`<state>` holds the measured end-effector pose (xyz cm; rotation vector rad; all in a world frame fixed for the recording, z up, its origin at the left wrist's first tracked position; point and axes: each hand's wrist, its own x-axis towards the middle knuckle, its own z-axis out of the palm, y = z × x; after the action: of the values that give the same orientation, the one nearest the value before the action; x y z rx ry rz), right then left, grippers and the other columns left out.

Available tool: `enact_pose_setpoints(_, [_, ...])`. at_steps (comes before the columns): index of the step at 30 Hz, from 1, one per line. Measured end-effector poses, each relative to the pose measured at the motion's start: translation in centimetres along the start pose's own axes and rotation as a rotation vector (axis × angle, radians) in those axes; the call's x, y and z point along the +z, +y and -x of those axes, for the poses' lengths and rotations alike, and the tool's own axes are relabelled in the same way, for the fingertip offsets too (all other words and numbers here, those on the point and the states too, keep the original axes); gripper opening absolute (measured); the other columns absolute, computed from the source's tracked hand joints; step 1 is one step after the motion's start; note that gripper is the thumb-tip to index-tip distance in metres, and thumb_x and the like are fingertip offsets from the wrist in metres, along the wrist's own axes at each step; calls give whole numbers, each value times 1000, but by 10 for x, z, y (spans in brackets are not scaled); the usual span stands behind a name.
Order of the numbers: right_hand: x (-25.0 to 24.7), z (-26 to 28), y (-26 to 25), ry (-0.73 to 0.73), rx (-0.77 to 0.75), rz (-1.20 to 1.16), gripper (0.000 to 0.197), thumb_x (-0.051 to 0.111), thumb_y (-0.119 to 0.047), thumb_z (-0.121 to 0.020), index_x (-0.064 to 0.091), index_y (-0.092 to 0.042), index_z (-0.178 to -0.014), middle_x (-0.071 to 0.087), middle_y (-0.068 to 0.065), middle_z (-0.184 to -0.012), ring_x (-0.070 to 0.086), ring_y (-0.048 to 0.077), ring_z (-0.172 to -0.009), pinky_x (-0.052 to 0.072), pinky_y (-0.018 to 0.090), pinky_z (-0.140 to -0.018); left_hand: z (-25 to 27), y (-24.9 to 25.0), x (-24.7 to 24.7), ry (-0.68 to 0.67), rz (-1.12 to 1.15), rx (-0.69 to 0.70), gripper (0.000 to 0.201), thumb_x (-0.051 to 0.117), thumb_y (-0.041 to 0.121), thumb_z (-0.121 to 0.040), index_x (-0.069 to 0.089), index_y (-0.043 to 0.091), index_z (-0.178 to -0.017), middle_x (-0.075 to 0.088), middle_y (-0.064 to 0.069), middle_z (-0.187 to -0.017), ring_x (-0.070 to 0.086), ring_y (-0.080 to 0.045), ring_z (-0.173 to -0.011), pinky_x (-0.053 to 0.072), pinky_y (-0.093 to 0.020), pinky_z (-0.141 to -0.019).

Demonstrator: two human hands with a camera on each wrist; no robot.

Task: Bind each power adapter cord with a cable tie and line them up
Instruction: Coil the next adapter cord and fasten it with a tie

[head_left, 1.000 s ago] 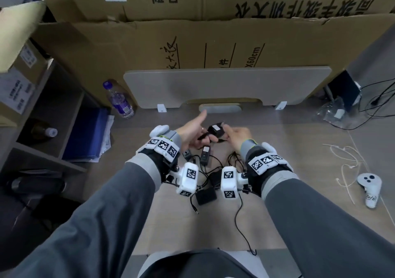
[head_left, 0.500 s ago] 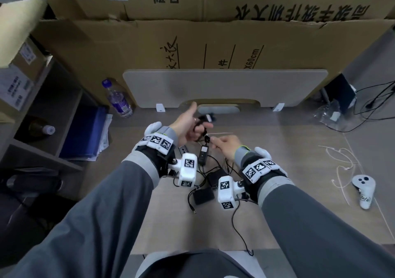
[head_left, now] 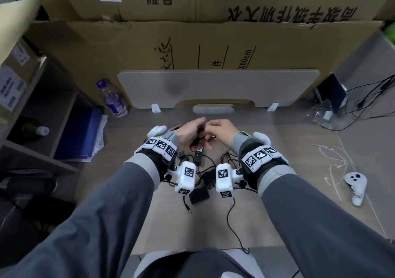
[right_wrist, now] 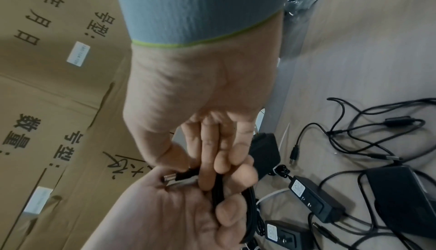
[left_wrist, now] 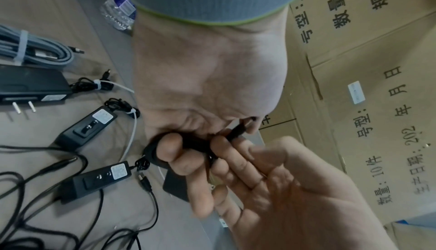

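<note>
My left hand (head_left: 193,133) grips a coiled black adapter cord (left_wrist: 153,148), its fingers (left_wrist: 172,149) curled round the loops. My right hand (head_left: 218,129) meets it from the right and pinches the cord's barrel plug (right_wrist: 175,176) between thumb and fingers. A black adapter block (right_wrist: 264,153) shows just behind the hands; whether it hangs or lies on the table I cannot tell. On the table below, two small adapters (left_wrist: 87,125) (left_wrist: 94,179) have bundled cords with white cable ties (left_wrist: 132,113). Loose black cords (head_left: 230,209) and more adapters (head_left: 198,194) lie between my wrists.
A large black adapter (left_wrist: 28,84) and a tied grey cable bundle (left_wrist: 35,52) lie to the left. A water bottle (head_left: 113,100) stands at the back left, and a white controller (head_left: 355,187) and white cable ties (head_left: 333,164) at the right. Cardboard boxes (head_left: 213,53) wall the back.
My right hand has moved up and left to meet the left hand. The plug end it held apart from the coil is now brought against it. Both hands are slightly farther from me.
</note>
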<state>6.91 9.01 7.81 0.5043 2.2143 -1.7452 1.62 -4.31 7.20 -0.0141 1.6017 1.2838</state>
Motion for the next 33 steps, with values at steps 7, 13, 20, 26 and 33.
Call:
enact_pose_setpoints(7, [-18,5,8,50,-60,109,23,66,-7,-85,73,-20,-103,69,0,-93,61,10,-88,46,18,-80,-2,-5,1,-48,194,95,32,36,26,-106,58,5,-95,56,0,-59,40,-9,-54,32,-17,-50])
enact_pose_setpoints(13, [-9,-1,15,-20,-26,313,35,52,-27,-75,72,-49,-94,73,-7,-108,65,18,-106,48,39,-103,-1,2,1,19,79,49,24,36,13,-104,55,7,-91,60,2,-56,49,-5,-51,37,-13,-47])
enact_pose_setpoints(20, [-10,6,33,-15,-17,436,22,63,-46,-90,73,-30,-101,74,-6,-103,66,14,-100,49,36,-97,-3,-1,-8,201,-173,77,24,55,16,-97,60,5,-76,49,-3,-56,41,-7,-41,29,-17,-39])
enact_pose_setpoints(26, [-3,9,34,33,-72,456,24,62,-51,-86,74,-32,-91,74,-6,-89,67,17,-91,53,39,-90,1,11,-4,117,-414,98,29,46,2,-88,55,3,-61,45,-10,-56,36,-15,-42,25,-20,-38])
enact_pose_setpoints(33, [-15,12,30,301,-6,416,22,62,-49,-89,77,-35,-98,76,-4,-90,68,19,-90,52,30,-82,-8,0,-5,268,-32,169,36,73,35,-81,68,4,-99,70,-13,-87,67,-27,-75,54,-31,-60])
